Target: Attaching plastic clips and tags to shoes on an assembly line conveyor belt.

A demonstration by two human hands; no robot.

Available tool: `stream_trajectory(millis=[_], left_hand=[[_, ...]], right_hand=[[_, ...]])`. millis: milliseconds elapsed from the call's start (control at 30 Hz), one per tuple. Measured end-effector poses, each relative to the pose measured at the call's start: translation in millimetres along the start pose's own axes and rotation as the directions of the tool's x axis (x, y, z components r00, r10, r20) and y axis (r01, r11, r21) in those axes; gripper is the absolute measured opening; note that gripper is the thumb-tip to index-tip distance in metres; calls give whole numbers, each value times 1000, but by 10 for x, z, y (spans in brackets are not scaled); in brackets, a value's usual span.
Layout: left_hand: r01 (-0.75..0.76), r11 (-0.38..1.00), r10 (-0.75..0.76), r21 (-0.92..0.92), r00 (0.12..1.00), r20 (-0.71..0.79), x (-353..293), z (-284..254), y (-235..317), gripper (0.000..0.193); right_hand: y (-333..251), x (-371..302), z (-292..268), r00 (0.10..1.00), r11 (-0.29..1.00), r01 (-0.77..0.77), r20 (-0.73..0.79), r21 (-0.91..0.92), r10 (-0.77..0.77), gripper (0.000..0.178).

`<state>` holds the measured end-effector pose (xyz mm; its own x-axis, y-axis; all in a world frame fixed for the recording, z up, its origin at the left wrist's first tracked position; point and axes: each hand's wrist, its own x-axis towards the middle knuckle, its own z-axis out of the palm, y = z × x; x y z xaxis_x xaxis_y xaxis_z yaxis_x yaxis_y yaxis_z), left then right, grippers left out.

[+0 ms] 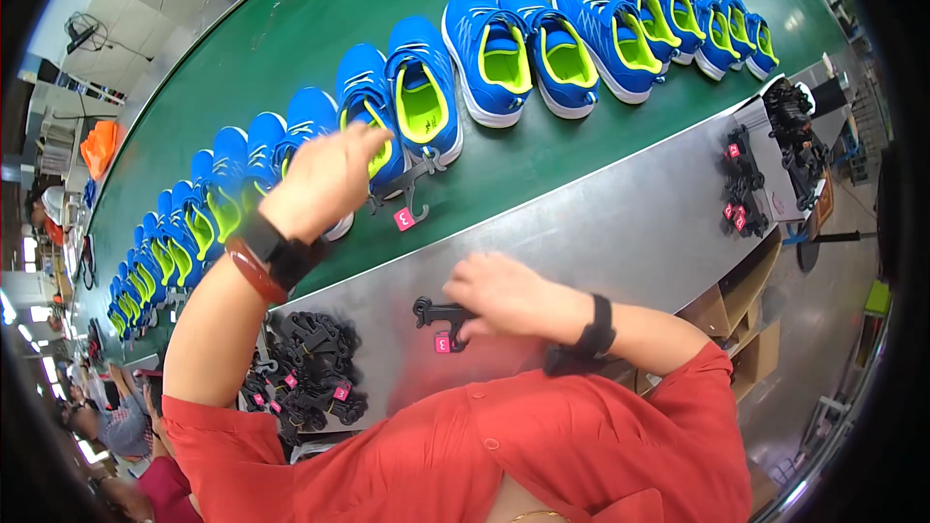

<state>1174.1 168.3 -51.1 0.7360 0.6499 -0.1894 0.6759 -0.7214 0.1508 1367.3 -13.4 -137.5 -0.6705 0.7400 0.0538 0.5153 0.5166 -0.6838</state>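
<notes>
Blue shoes with lime-green linings stand in pairs along the green belt. My left hand [325, 182] is over a blue shoe [360, 77], its fingertips at the shoe's opening; blur and the angle hide whether they grip it. Beside it stands the matching shoe [422, 87]. A black plastic shoe hanger [418, 186] with a pink tag sits at the heels of this pair. Nearer to me, my right hand [509, 300] is closed on another black shoe hanger [441, 314], which also bears a pink tag, above the metal ledge.
The green conveyor belt [291, 29] runs from lower left to upper right, with a metal ledge [601, 223] along its near side. Piles of black hangers lie at the left [315, 363] and far right [741, 184]. Other people sit at the lower left.
</notes>
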Motion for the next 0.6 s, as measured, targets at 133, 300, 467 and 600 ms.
stream_trajectory(millis=[133,300,467,600], left_hand=[[-27,979,-16,-201,978,-210,662,43,87,33],[-261,936,207,-237,951,-229,1139,374,440,42],[-134,942,120,-308,991,-63,1380,509,499,31],[-164,938,140,-307,985,-99,1258,591,409,15]], right_hand=[[-98,-38,191,999,994,-11,31,-111,15,34],[33,-104,156,998,997,-64,-23,39,65,24],[314,-271,-216,875,704,-355,-46,614,481,21],[652,-352,-529,626,360,-147,-195,921,755,41]])
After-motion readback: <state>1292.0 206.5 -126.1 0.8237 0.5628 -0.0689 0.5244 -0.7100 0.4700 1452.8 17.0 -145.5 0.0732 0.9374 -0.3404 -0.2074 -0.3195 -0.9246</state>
